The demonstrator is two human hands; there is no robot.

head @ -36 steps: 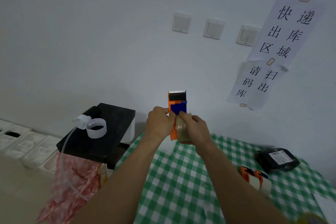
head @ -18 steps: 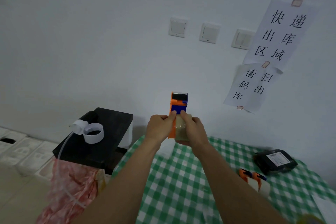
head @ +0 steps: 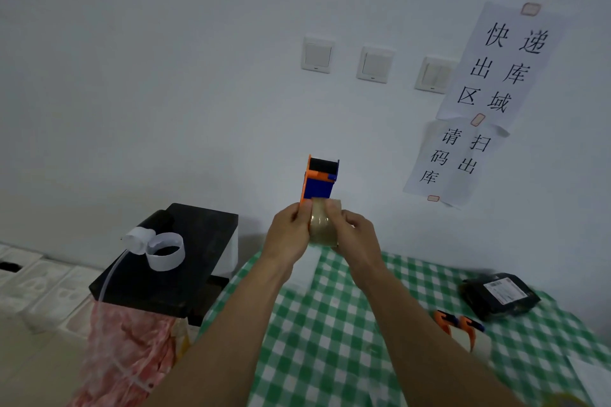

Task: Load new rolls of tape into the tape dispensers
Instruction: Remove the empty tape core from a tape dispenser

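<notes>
An orange and blue tape dispenser (head: 320, 179) is held upright in the air in front of the wall, its black roller on top. A roll of clear brownish tape (head: 322, 225) sits in its lower part. My left hand (head: 289, 233) grips the dispenser's orange left side. My right hand (head: 353, 235) grips the roll from the right, thumb on its top. A second orange and blue dispenser (head: 458, 327) with a pale roll lies on the green checked tablecloth (head: 330, 324) to the right.
A black parcel with a white label (head: 501, 294) lies at the table's back right. Left of the table stands a black-topped stand (head: 172, 261) with an empty white tape core (head: 165, 251) and a pink bag under it. Paper signs and light switches hang on the wall.
The view has tilted slightly, so everything sits a little lower in frame. Both hands keep the same hold on the dispenser and roll; my right thumb has shifted a little on the roll.
</notes>
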